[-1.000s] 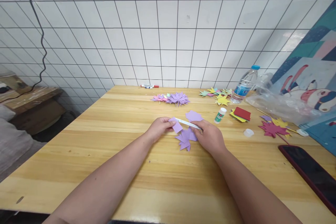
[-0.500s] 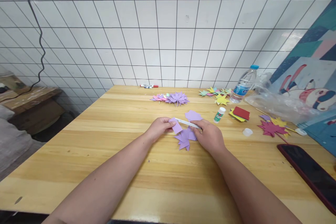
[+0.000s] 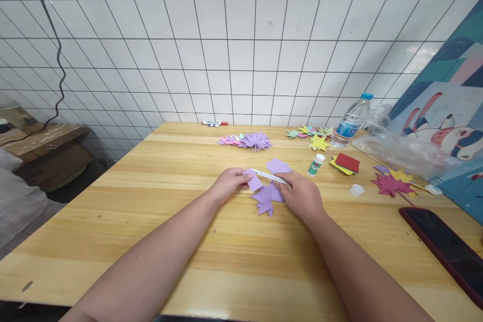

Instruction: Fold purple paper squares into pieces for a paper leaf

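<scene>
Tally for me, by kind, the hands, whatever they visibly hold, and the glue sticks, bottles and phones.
Hands: 2, the left hand and the right hand
Purple paper piece in the left fingers: 1 visible
Slim white item in the right fingers: 1
Glue stick: 1
Bottle: 1
Phone: 1
Total: 7

Paper, plastic and wood, matt to glossy.
Purple square paper sheet (image 3: pixel 254 182): matt, smooth. Yellow-brown wooden tabletop (image 3: pixel 169 256): glossy, grained. Clear cylindrical plastic bottle (image 3: pixel 350 122): shiny. Crumpled transparent plastic bag (image 3: pixel 405 153): glossy. White square wall tiles (image 3: pixel 240 55): smooth, glossy.
</scene>
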A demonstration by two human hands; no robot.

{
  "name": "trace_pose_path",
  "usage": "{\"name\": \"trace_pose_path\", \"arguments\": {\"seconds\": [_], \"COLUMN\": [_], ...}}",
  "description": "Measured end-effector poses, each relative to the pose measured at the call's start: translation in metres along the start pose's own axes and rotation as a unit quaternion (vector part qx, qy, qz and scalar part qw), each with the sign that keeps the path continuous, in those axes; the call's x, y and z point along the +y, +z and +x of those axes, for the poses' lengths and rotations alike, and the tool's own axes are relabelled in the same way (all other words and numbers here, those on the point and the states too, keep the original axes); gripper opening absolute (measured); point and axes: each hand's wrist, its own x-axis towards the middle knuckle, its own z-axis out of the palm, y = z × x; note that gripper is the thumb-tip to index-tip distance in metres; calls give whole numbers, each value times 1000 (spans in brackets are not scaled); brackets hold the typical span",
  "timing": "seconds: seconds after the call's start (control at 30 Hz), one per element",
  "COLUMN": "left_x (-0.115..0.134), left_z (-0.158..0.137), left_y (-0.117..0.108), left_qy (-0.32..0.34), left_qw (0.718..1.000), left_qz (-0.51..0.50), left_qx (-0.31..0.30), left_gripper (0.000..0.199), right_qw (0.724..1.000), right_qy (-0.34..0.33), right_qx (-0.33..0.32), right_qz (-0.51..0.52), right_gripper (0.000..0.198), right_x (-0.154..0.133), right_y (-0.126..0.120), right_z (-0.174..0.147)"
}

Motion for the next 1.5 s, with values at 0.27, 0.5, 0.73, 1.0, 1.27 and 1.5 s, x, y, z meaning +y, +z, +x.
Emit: {"name": "trace_pose_path", "arguments": {"seconds": [0.27,0.5,0.73,1.0,1.27,1.5], "left_x": [2,1,0,2,1,1], "left_z": [-1,-2,-1,-2,-2,-1], "left_y": [0,0,-1,-1,1,1], "left_qy": [-14,0,-9,3,-9,-6], "left_qw": [999,1000,1000,999,1000,1000], "left_qz": [21,1,2,-37,20,17], "left_qx": [-25,-5,-11,8,-16,-14], "left_gripper": [40,41,39,38,39,39], "right_qw": [1000,1000,1000,1000,1000,1000], "right_qy": [-6,-2,-2,-15,-25,-4], "right_qx": [-7,2,-1,-5,-6,-1], "right_qz": [2,5,1,-5,1,0], "right_gripper": [27,26,27,28,27,27], "right_x": [-1,-1,0,0,-2,-2], "right_y": [0,-1,-1,-1,1,-1], "right_z": [0,0,0,0,0,0]}}
